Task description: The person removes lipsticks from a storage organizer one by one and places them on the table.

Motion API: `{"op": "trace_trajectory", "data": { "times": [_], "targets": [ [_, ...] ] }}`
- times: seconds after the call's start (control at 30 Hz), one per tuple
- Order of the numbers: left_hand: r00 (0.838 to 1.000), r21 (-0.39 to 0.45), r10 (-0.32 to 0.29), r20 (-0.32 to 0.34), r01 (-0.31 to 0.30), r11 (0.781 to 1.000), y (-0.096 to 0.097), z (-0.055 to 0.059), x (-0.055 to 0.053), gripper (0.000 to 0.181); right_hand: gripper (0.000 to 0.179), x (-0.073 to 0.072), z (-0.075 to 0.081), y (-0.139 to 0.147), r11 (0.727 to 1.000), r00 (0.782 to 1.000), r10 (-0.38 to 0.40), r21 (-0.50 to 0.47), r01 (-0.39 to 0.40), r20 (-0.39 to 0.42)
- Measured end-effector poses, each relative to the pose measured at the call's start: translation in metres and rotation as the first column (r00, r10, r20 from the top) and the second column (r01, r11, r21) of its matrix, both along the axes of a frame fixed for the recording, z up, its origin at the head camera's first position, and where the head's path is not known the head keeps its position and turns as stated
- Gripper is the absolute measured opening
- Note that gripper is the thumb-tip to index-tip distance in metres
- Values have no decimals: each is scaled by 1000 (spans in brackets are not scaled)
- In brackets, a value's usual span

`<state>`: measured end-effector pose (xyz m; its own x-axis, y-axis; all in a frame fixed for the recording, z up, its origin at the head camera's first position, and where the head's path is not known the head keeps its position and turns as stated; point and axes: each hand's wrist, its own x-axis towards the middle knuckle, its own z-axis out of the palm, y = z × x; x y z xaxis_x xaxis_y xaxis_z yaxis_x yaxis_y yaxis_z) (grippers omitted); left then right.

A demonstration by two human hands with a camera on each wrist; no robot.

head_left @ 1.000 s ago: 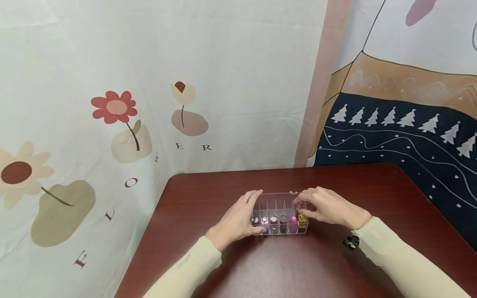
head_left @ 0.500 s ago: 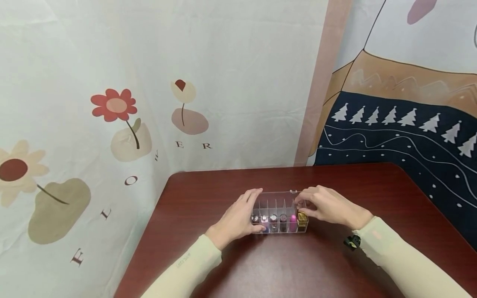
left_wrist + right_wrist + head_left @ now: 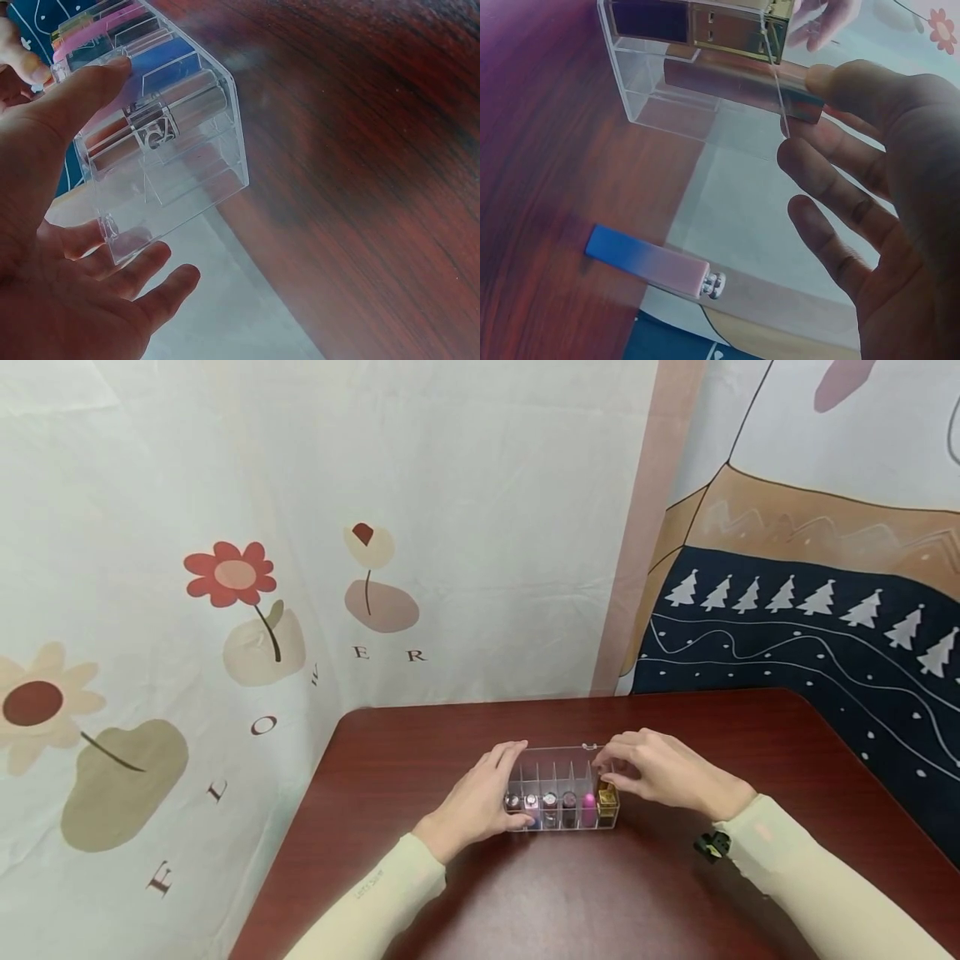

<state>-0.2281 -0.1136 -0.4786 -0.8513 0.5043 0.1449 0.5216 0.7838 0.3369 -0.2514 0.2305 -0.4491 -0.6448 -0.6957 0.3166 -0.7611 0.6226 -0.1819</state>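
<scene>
A clear lipstick organizer [image 3: 562, 823] stands on the table, its front row filled with several lipsticks. A pink one [image 3: 588, 811] and a gold-capped one [image 3: 607, 810] sit at the right end. My left hand [image 3: 474, 802] grips the organizer's left end, thumb on the front and fingers around the back. At the back right compartment my right hand [image 3: 660, 770] pinches the upper end of a shiny reddish-brown lipstick tube [image 3: 735, 86] between thumb and fingers. In the right wrist view the tube's lower part is still inside the clear walls.
A blue-to-pink lipstick [image 3: 649, 259] with a silver end lies on the table beside the organizer, hidden behind my right hand in the head view. The dark red table [image 3: 555, 902] backs onto printed cloth walls [image 3: 480, 527]. The other visible back compartments hold nothing.
My right hand has lifted slightly at the back right compartment, and its thumb is a little higher above the gold-capped lipstick. My left hand stays on the organizer.
</scene>
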Motion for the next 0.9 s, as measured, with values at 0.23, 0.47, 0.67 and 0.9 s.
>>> {"op": "trace_trajectory", "data": {
  "times": [0.23,0.47,0.67,0.9],
  "targets": [
    [1000,-11,1,-12,-2,1000,0,-1,0,123,27,2,6,2,1000,999,-21,-11,20,-38],
    [1000,-9,0,-12,0,1000,-1,0,1,123,27,3,10,5,999,997,-29,-32,27,-69],
    [999,-2,-10,-31,10,1000,0,0,0,122,28,2,14,7,999,995,-20,-52,14,-100],
    [999,0,-10,-30,10,1000,0,0,-1,122,30,2,18,8,997,996,-26,-68,21,-82]
  ]
}}
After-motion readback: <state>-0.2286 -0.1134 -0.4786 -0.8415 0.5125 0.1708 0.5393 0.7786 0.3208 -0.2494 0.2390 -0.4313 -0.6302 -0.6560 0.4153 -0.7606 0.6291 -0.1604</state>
